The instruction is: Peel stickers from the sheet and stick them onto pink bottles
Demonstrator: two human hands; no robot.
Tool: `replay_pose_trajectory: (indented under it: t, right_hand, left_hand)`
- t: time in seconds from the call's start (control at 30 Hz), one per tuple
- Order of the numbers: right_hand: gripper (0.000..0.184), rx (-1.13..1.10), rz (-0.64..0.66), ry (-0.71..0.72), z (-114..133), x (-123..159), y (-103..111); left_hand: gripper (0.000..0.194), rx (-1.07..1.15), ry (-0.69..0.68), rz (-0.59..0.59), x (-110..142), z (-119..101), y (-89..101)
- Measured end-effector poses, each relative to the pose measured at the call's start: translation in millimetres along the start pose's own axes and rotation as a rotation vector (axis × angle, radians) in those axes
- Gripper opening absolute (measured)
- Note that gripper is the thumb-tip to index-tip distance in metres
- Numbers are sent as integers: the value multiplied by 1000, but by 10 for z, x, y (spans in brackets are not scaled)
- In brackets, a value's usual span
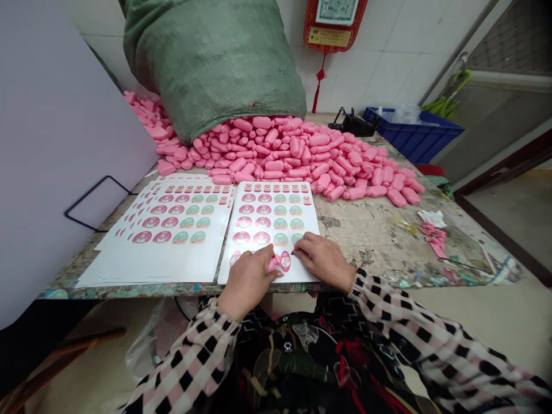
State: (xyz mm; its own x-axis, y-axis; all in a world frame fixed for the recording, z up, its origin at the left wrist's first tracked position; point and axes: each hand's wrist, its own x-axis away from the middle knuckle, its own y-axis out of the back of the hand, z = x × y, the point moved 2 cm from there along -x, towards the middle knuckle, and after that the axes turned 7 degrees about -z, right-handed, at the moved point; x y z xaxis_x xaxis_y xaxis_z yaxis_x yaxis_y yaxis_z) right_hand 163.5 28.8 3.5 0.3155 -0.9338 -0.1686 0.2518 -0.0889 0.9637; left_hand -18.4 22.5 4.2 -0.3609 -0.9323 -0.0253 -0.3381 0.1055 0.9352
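Observation:
My left hand is closed round a small pink bottle-shaped plastic piece, much of it hidden by the fingers. It rests on the near part of a sticker sheet printed with rows of pink and green labels. Beside the piece lies a pink oval sticker; whether it is stuck to the piece I cannot tell. My right hand, at the sheet's right side, has its fingers pinched on a thin dark pointed tool. Only the tool's tip shows.
A large heap of pink pieces spills from a green sack across the table's back. Fanned sticker sheets lie to the left, beside a grey panel. A blue crate, a black tape dispenser and crumpled paper are at right.

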Motion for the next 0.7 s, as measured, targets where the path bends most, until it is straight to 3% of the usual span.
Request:
replay_pose_trajectory:
  t: [0.3,0.47,0.7]
  right_hand:
    - [26,-74,17,15,-33,61,-32]
    - [23,-155,-57,-95,52,239,-115]
    - [23,-173,-170,-230,138,322,-240]
  left_hand:
    - [29,29,-20,3,-4,29,-21]
    - [44,50,-48,-17,-14,57,-58]
    - [49,-5,-112,-5,-29,66,-112]
